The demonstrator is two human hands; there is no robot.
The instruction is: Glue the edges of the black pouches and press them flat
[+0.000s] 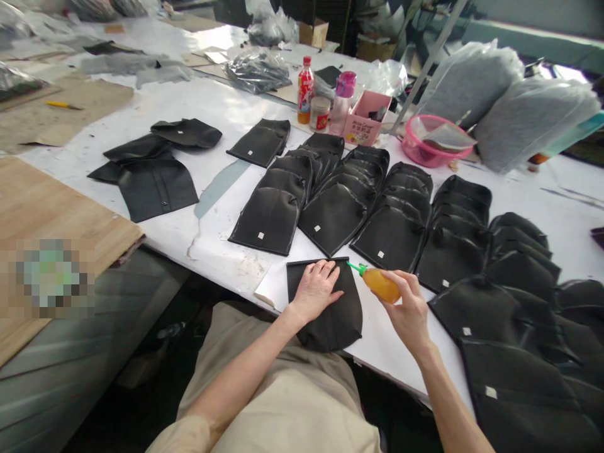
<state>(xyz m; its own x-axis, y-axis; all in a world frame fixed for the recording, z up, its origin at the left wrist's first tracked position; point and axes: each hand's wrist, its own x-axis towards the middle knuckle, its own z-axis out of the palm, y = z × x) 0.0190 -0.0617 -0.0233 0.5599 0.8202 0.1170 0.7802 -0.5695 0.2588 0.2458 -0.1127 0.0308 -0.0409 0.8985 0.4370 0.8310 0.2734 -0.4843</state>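
Note:
A black leather-like panel point(337, 321) lies at the table's front edge, its lower part hanging toward my lap. My left hand point(316, 288) rests flat on its upper part, fingers spread. In my right hand point(408, 308) is a squeeze bottle point(380, 285) of yellow-orange liquid, tilted so its green nozzle touches or nearly touches the panel's top right corner. Right behind the panel, overlapping rows of similar black pieces point(268, 217) cover the table, several with small white tags. I cannot make out any liquid on the panel.
More black pieces point(158, 189) are piled at the left, beside a wooden board point(61, 214). At the back stand a red-labelled drink bottle point(306, 91), a jar point(319, 115), a pink-capped bottle point(342, 104), a pink box point(365, 129) and a pink basin point(431, 151). Stuffed plastic bags point(533, 119) sit back right.

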